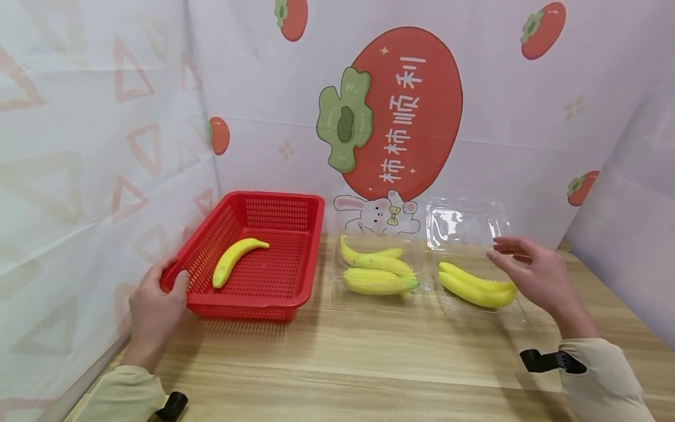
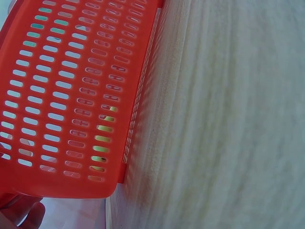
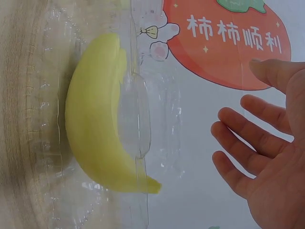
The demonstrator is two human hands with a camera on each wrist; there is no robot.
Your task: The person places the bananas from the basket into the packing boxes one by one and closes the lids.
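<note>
In the head view my left hand (image 1: 156,302) grips the near left corner of a red plastic basket (image 1: 315,246), its thumb on the rim. One yellow banana (image 1: 235,258) lies inside that basket. To the right, bananas (image 1: 477,287) rest in a clear plastic clamshell box (image 1: 448,306) whose lid (image 1: 466,225) stands raised at the back. Just right of this box my right hand (image 1: 543,275) hovers, holding nothing. The right wrist view shows its fingers (image 3: 243,129) spread and relaxed, apart from the bananas. Most of my left hand is hidden in the left wrist view.
Between the basket and the open box sits another clear box (image 1: 337,287) with several bananas (image 1: 377,281) in it. A wood-grain table (image 1: 369,357) carries everything. Printed cloth (image 1: 253,158) hangs behind and on both sides, close to the basket's left.
</note>
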